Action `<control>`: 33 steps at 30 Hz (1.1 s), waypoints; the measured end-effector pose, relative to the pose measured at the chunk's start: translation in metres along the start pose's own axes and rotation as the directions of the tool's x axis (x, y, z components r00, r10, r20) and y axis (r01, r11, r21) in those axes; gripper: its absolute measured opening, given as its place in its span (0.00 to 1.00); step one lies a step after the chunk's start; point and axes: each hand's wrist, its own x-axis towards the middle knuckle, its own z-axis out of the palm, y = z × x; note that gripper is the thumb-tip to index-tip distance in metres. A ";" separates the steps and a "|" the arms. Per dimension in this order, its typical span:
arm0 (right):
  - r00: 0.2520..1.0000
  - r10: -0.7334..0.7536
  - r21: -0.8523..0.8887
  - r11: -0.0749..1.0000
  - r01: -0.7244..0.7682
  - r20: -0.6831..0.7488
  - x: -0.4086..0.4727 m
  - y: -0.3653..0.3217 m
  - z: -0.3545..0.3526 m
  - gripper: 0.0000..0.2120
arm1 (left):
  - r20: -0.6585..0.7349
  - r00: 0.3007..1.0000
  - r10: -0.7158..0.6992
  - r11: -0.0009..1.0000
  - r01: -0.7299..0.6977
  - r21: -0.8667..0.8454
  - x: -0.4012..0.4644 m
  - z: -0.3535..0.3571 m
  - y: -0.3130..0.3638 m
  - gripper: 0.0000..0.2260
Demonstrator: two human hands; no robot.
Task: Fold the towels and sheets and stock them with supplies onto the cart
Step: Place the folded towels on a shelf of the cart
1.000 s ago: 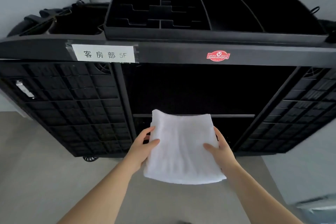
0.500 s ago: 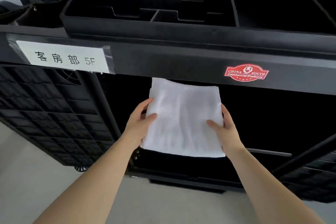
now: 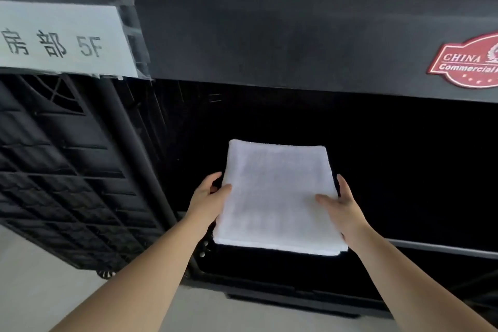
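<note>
We've got the folded towel [image 3: 277,197] pinched at both edges by left hand [image 3: 208,203] and right hand [image 3: 342,210], halfway into the cart [image 3: 269,43] opening, probably above the shelf; uneven release could unfold it.

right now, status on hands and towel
Both hands, left and right, grip folded towel by its sides. Towel held flat at open cart bay, under top rail. Nothing seen in the way.
</note>
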 end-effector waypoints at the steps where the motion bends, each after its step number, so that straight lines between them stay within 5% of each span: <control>1: 1.000 0.011 -0.030 0.999 -0.012 -0.013 -0.002 -0.002 -0.001 0.37 | 0.016 1.000 0.008 1.000 -0.008 -0.006 0.002 0.001 0.001 0.20; 10: 0.983 -0.178 -0.146 0.975 0.169 -0.049 0.009 -0.019 0.010 0.24 | 0.015 0.982 0.189 0.982 -0.189 0.025 0.015 -0.001 0.013 0.21; 13: 0.995 -0.091 -0.220 0.972 0.081 -0.033 0.003 -0.021 0.017 0.31 | 0.002 0.980 0.199 0.949 -0.193 0.250 0.019 -0.001 0.011 0.22; 15: 0.994 -0.085 -0.364 0.930 0.053 -0.070 -0.003 -0.021 0.017 0.35 | 0.016 0.969 0.246 0.825 -0.218 0.522 0.016 0.003 0.011 0.24; 17: 0.959 -0.263 -0.558 0.814 0.161 -0.106 -0.008 -0.023 0.018 0.33 | 0.121 0.930 0.347 0.536 -0.302 0.788 0.014 0.012 0.015 0.25; 20: 0.832 -0.553 -0.739 0.547 0.392 0.032 -0.013 -0.036 0.034 0.28 | 0.314 0.864 0.394 0.238 -0.426 0.873 0.018 0.037 0.025 0.25; 25: 0.803 -0.431 -0.726 0.377 0.574 0.412 -0.006 -0.038 0.086 0.26 | 0.414 0.884 0.217 0.081 -0.439 0.895 0.027 0.070 0.016 0.27; 33: 0.923 -0.262 -0.916 0.210 0.341 0.283 0.014 -0.020 0.062 0.34 | 0.341 0.921 0.189 0.093 -0.362 0.928 0.040 0.058 0.010 0.34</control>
